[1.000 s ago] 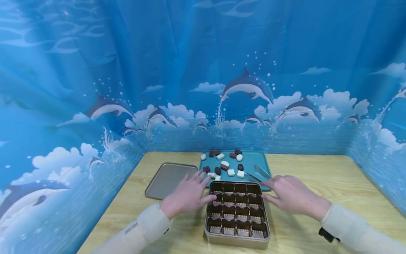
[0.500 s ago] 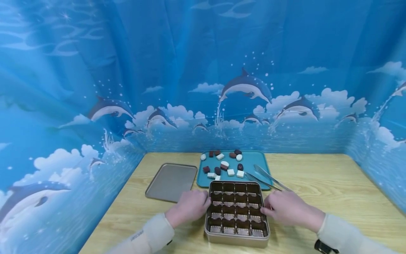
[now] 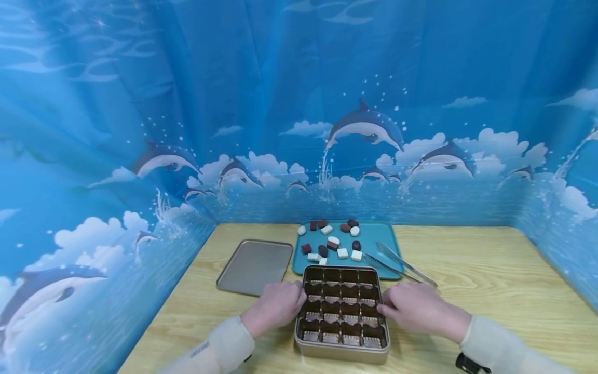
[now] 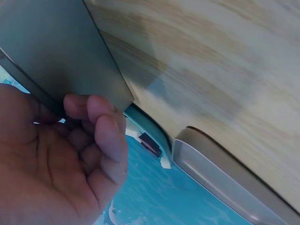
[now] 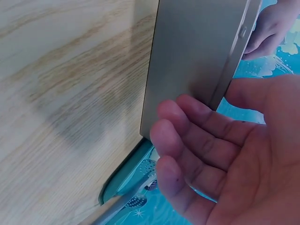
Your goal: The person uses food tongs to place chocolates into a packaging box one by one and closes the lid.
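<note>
A rectangular metal tin [image 3: 343, 354] stands near me on the table, fitted with a brown plastic insert [image 3: 331, 325] divided into several compartments. My left hand [image 3: 275, 306] grips its left side. On the opposite side my right hand [image 3: 418, 306] holds the tin, thumb at the rim. In the left wrist view, curled fingers [image 4: 110, 136] lie against the tin's outer wall [image 4: 61, 51]. The right wrist view has the thumb over the rim and bent fingers [image 5: 171, 115] at the outer wall [image 5: 192, 51].
Behind the tin lies a teal tray [image 3: 380, 234] with several dark and white chocolate-like pieces [image 3: 333, 243]. Metal tongs [image 3: 408, 266] lean over its right edge onto the table [image 3: 486, 280]. A flat metal lid [image 3: 254, 267] rests at the left. A dolphin-printed curtain [image 3: 299, 104] surrounds the table.
Both hands came down from the tin's back corners to its sides and took hold of it. The tin has since shifted slightly left. The tongs came into fuller view on the tray's edge.
</note>
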The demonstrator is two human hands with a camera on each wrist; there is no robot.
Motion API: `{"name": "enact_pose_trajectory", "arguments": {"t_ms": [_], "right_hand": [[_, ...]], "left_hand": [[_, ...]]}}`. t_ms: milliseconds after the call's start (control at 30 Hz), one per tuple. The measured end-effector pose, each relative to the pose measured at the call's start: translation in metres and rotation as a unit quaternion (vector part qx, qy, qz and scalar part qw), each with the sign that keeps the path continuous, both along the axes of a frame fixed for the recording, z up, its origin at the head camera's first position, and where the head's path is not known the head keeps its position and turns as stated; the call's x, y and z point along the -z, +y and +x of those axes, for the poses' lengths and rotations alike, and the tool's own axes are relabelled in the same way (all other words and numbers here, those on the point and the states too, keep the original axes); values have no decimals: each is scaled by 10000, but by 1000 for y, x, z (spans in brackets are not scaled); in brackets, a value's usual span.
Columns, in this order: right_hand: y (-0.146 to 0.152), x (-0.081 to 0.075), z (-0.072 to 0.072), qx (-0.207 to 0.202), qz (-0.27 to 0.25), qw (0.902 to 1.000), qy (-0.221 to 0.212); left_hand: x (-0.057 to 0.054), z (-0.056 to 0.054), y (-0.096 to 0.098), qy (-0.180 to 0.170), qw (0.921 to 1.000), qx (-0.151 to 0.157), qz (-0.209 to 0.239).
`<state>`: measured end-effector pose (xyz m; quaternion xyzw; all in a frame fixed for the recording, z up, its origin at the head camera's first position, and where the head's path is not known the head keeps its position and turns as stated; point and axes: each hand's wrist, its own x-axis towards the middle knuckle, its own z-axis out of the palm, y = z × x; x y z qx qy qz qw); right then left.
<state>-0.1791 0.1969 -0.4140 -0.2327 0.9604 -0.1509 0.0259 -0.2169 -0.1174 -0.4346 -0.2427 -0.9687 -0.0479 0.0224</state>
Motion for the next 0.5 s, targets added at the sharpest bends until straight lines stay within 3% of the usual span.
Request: {"name": "enact_pose_trajectory", "arguments": {"t_ms": [500], "right_hand": [[-8,4,-4,-142,-203,9997,22]], "left_hand": [[7,-1,-7,-42,9993,-305,234]]}}
